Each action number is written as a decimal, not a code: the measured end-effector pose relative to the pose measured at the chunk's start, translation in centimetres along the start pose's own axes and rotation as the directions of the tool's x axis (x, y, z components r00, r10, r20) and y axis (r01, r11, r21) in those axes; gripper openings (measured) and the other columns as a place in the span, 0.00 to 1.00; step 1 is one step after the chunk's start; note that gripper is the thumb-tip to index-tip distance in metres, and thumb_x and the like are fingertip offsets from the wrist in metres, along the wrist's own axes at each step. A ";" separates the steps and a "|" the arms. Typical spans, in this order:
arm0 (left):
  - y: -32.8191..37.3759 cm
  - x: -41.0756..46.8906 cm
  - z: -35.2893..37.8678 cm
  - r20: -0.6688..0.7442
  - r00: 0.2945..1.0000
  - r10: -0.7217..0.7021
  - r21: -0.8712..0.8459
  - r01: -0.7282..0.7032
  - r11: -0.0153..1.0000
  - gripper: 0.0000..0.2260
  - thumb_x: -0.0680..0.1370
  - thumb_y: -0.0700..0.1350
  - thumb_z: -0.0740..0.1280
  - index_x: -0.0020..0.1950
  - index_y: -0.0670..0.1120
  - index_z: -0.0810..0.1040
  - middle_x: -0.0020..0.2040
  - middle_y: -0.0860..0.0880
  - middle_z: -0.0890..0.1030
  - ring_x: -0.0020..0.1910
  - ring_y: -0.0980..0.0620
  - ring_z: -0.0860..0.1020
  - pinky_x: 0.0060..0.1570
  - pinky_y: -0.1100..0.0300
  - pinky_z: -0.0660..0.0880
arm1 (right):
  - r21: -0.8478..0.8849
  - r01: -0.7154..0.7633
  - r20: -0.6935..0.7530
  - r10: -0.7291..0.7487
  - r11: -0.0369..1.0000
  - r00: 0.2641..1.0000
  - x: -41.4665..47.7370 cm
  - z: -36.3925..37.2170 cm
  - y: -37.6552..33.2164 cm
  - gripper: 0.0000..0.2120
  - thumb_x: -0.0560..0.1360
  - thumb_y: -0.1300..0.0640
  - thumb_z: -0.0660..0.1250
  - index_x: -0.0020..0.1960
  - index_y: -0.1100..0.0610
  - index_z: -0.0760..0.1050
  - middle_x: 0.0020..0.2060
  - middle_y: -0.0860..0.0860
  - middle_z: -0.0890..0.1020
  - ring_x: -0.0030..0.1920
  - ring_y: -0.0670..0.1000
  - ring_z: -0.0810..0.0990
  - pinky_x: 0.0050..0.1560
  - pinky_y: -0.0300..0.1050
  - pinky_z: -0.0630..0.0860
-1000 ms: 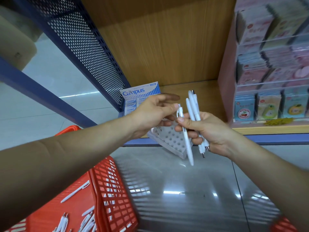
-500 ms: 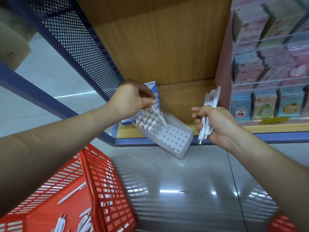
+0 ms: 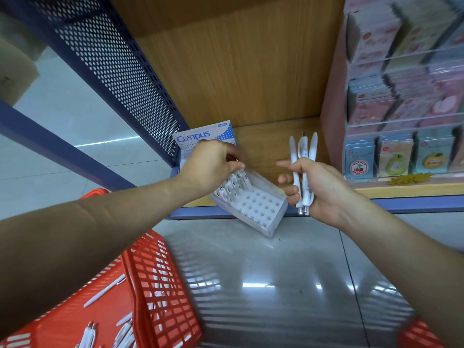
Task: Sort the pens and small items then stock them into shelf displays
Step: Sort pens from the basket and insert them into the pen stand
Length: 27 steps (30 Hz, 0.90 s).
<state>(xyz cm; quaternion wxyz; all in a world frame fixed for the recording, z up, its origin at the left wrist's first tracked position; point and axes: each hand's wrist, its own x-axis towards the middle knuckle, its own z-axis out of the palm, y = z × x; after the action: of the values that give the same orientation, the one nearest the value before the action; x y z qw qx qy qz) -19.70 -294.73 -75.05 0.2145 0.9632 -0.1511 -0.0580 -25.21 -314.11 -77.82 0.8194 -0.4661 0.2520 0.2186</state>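
The white plastic pen tray with a grid of round holes (image 3: 261,209) sits askew on the front lip of the wooden shelf (image 3: 273,136), its near corner hanging past the blue edge. Its back rows are filled and the front holes are empty. Your left hand (image 3: 211,164) is curled over the filled rows, fingertips pinched on the top of one white click pen (image 3: 243,175). Push it straight down its hole until it matches its neighbours, and fill row by row toward you. The overhanging tray could tip, so press gently.

Your right hand (image 3: 324,189) is closed around a bundle of three white pens (image 3: 303,151), tips down, just beside the tray. Feed from it one at a time.

The blue-and-white notebook pack (image 3: 198,136) behind your left hand reads "Campus". The pastel fruit-picture packets (image 3: 401,159) in the clear display to the right carry print too blurred to read. More loose white pens (image 3: 88,335) lie in the red plastic basket (image 3: 160,285) by your left arm.
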 end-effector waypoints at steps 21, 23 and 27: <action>-0.3 1.2 2.1 0.034 0.993 0.112 0.176 -0.117 0.978 0.05 0.73 0.45 0.72 0.48 0.48 0.84 0.40 0.57 0.69 0.41 0.55 0.71 0.40 0.62 0.63 | -0.088 -0.037 0.128 0.048 0.995 0.991 -0.2 0.2 0.4 0.12 0.78 0.61 0.61 0.59 0.60 0.78 0.33 0.55 0.77 0.27 0.48 0.69 0.19 0.35 0.62; -0.5 1.1 2.2 0.039 0.993 0.111 0.170 -0.116 0.979 0.06 0.73 0.45 0.72 0.49 0.48 0.84 0.41 0.56 0.70 0.43 0.53 0.73 0.41 0.61 0.65 | -0.092 -0.027 0.147 0.040 0.995 0.988 -0.2 0.3 0.4 0.11 0.79 0.61 0.63 0.59 0.59 0.78 0.34 0.55 0.78 0.28 0.48 0.72 0.20 0.35 0.64; -0.5 1.1 1.9 0.059 0.996 0.073 0.172 -0.082 0.982 0.10 0.73 0.49 0.72 0.52 0.49 0.83 0.43 0.52 0.73 0.44 0.51 0.74 0.41 0.60 0.67 | -0.166 0.005 0.176 0.025 0.986 0.984 -0.3 0.2 0.7 0.11 0.78 0.58 0.66 0.59 0.53 0.79 0.33 0.53 0.78 0.26 0.46 0.70 0.20 0.32 0.61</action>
<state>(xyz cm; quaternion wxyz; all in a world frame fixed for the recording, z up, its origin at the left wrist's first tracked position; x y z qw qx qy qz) -18.87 -295.42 -77.00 0.1274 0.9699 -0.1983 -0.0612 -25.85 -313.64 -78.03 0.7960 -0.5099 0.1615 0.2834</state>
